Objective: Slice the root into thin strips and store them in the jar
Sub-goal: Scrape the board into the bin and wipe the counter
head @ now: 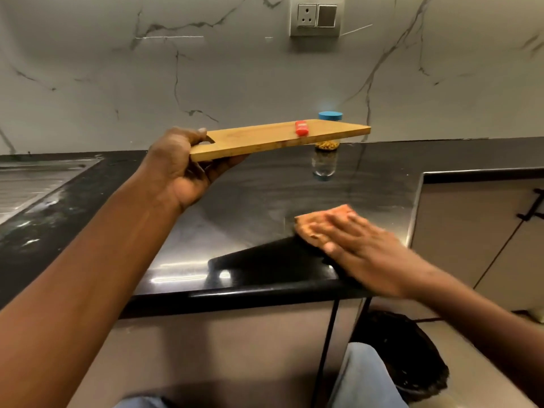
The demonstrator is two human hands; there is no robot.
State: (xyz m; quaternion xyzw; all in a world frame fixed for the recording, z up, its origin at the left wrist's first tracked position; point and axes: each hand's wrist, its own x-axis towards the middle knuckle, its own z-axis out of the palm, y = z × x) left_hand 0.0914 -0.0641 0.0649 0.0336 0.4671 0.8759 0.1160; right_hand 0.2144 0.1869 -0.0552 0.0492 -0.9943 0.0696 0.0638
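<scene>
root strips, yellowish and fine, sit inside the jar [326,145] at the back of the black counter [265,198], near the marble wall. its blue lid [330,115] is on. the cutting board hides the jar's middle, and what shows below it on the glossy stone looks like a reflection.

no whole root shows anywhere, so slicing and storing both look done. what remains seems to be cleanup only.

the left hand [176,169] grips the wooden cutting board [279,138] by its handle end, thumb on top and fingers curled under. it holds the board roughly level, clear of the counter. 1 small red object [302,128] lies on the board, perhaps a tool handle, though i cannot tell what it is. no scraps are visible on the board.

the right hand [362,248] lies flat with fingers straight, pressing an orange cloth [309,228] onto the counter near its front edge. the hand is blurred. by my reading this is wiping under where the board stood.

likely left: put the board and the red object away. a sink [35,184] lies to the left.
</scene>
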